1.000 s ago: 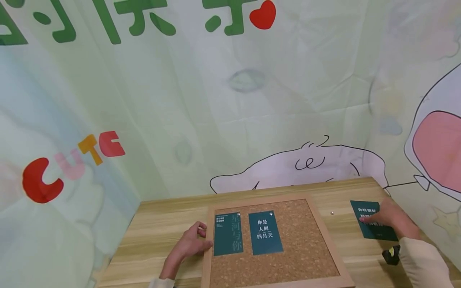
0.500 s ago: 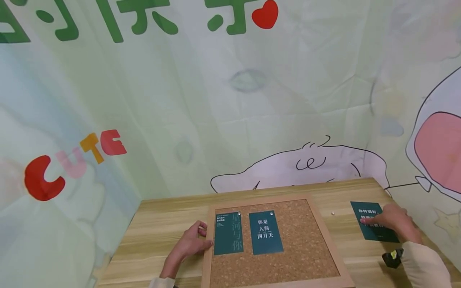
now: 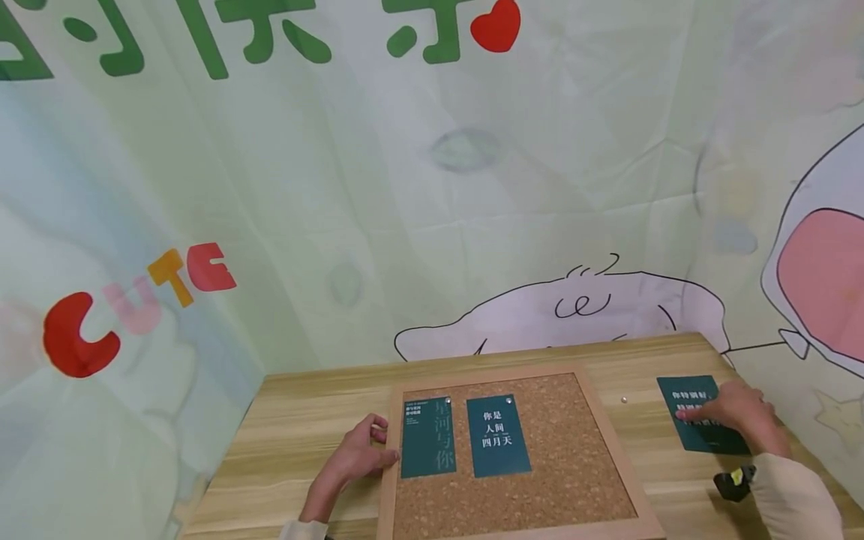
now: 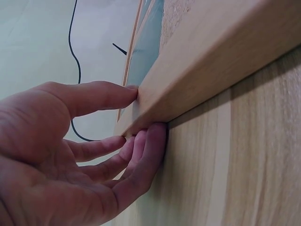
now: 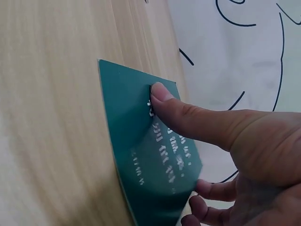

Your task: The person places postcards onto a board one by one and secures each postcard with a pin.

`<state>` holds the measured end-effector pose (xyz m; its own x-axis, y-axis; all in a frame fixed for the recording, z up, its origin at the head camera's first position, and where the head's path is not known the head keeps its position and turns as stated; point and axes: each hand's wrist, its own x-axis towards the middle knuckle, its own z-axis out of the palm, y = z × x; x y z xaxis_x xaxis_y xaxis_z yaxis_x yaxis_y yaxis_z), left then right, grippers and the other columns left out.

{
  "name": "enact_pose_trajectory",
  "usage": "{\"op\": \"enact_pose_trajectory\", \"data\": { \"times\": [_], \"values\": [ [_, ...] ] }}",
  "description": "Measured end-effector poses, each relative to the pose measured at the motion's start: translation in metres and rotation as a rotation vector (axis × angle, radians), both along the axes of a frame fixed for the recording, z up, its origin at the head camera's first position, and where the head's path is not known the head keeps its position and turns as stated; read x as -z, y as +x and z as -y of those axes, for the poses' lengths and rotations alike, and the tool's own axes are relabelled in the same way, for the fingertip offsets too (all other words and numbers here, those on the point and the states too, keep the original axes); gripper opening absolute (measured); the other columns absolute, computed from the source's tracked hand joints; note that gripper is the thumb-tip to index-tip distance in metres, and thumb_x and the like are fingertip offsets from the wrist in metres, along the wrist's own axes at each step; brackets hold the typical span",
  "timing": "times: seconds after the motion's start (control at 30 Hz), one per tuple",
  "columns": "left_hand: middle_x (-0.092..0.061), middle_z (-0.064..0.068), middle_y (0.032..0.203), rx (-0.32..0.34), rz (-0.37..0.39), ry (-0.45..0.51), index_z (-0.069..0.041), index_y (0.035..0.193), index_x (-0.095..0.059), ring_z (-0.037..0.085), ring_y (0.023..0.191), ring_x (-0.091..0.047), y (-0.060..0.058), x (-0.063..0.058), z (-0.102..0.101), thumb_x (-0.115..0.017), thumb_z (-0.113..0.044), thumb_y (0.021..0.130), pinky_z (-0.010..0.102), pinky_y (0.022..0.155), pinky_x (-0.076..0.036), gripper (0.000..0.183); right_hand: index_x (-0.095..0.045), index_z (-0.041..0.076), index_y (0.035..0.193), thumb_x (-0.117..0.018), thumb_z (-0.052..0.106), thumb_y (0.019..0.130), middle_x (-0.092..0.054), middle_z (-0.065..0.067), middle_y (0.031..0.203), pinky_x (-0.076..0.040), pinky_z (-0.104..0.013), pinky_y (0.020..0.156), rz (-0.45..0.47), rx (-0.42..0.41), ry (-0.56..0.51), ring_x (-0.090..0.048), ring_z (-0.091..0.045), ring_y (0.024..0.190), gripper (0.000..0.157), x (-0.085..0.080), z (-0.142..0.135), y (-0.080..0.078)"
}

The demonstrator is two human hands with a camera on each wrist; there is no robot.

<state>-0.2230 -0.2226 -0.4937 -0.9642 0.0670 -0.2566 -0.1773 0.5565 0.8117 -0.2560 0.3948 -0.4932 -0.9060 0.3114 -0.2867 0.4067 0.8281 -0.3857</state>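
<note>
My left hand (image 3: 358,454) holds the left edge of a wood-framed cork board (image 3: 580,472). In the left wrist view its thumb lies on the frame (image 4: 188,61) and its fingers curl against the side. Two teal cards with white Chinese characters, a left card (image 3: 418,446) and a right card (image 3: 499,457), hang on the cork, each with a small pin in its upper right corner. A third teal card (image 5: 127,122) lies on the table right of the board. The right hand (image 3: 745,412) grips it, thumb on its printed face and other fingers at its far edge.
A small pale pushpin (image 3: 624,400) lies on the wooden table (image 3: 304,405) between board and third card. Behind the table hangs a printed cloth backdrop (image 3: 371,187). A black and yellow object (image 3: 734,484) is beside the right sleeve (image 3: 799,499).
Since one second ago the right hand has shifted slightly, its fingers now reaching further round the third card's right edge. The left hand and the board have stayed in place.
</note>
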Motion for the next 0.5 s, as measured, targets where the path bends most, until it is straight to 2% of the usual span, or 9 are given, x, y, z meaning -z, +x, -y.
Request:
{"op": "enact_pose_trajectory", "data": {
  "times": [0.07, 0.13, 0.27, 0.37, 0.5],
  "values": [
    [-0.057, 0.018, 0.11, -0.005, 0.006, -0.003, 0.003, 0.128, -0.05, 0.025, 0.087, -0.064, 0.0, 0.001, 0.001, -0.082, -0.002, 0.085, 0.039, 0.068, -0.06, 0.054, -0.032, -0.034, 0.126, -0.093, 0.056, 0.07, -0.042, -0.049, 0.117, -0.04, -0.07, 0.101, -0.015, 0.02, -0.016, -0.044, -0.06, 0.108, 0.123, 0.001, 0.001, 0.0],
    [-0.057, 0.017, 0.111, -0.01, 0.01, -0.007, 0.002, 0.128, -0.05, 0.025, 0.087, -0.064, 0.0, 0.001, 0.001, -0.083, -0.002, 0.085, 0.039, 0.069, -0.06, 0.055, -0.023, -0.033, 0.134, -0.094, 0.052, 0.071, -0.036, -0.05, 0.124, -0.039, -0.069, 0.105, -0.032, 0.046, -0.053, -0.042, -0.06, 0.112, 0.127, 0.002, 0.003, 0.001],
    [-0.057, 0.017, 0.11, -0.005, -0.001, -0.007, 0.003, 0.128, -0.05, 0.025, 0.088, -0.064, 0.0, 0.002, 0.002, -0.083, -0.002, 0.084, 0.039, 0.068, -0.06, 0.055, -0.007, -0.021, 0.144, -0.096, 0.042, 0.074, -0.026, -0.05, 0.13, -0.034, -0.07, 0.108, -0.095, 0.07, -0.152, -0.037, -0.061, 0.117, 0.13, 0.006, 0.004, 0.003],
    [-0.057, 0.017, 0.11, 0.004, -0.012, -0.009, 0.003, 0.128, -0.05, 0.025, 0.087, -0.064, 0.001, 0.001, 0.001, -0.083, -0.003, 0.085, 0.04, 0.068, -0.06, 0.055, -0.01, -0.017, 0.14, -0.096, 0.037, 0.074, -0.029, -0.048, 0.125, -0.035, -0.071, 0.103, -0.164, 0.024, -0.173, -0.038, -0.061, 0.113, 0.121, 0.009, 0.003, 0.007],
    [-0.057, 0.017, 0.11, -0.001, -0.012, -0.014, 0.003, 0.128, -0.05, 0.025, 0.089, -0.063, 0.0, 0.001, 0.0, -0.083, -0.003, 0.085, 0.04, 0.069, -0.06, 0.055, -0.017, -0.018, 0.135, -0.096, 0.038, 0.074, -0.032, -0.047, 0.122, -0.036, -0.071, 0.096, -0.255, -0.061, -0.168, -0.04, -0.06, 0.108, 0.114, 0.011, 0.001, 0.012]
  ]
}}
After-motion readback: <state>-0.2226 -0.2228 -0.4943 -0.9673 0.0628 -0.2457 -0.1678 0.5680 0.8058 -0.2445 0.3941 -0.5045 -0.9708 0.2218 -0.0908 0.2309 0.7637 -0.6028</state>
